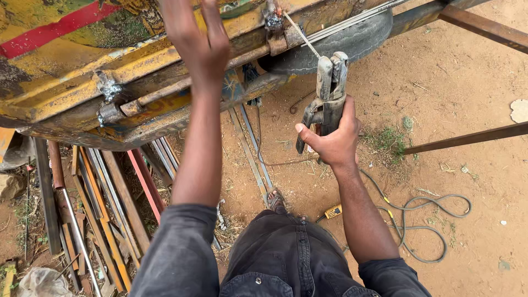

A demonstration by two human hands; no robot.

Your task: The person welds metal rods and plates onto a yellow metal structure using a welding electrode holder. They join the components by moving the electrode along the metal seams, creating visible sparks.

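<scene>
My right hand (331, 142) grips a grey metal electrode holder (329, 88) with a thin welding rod (301, 34) clamped in its jaws. The rod's tip reaches up to a welded hinge (273, 22) on the rusty yellow metal body (110, 66). My left hand (195, 38) is raised with fingers spread, resting against the yellow body near the top edge of the view. A second welded joint (108, 88) shows on the bar at left.
Several metal strips and bars (104, 209) lie on the ground at left. A grey cable (423, 220) coils on the sandy soil at right. Steel angle bars (467, 137) cross at right. A black tyre (341, 44) sits under the body.
</scene>
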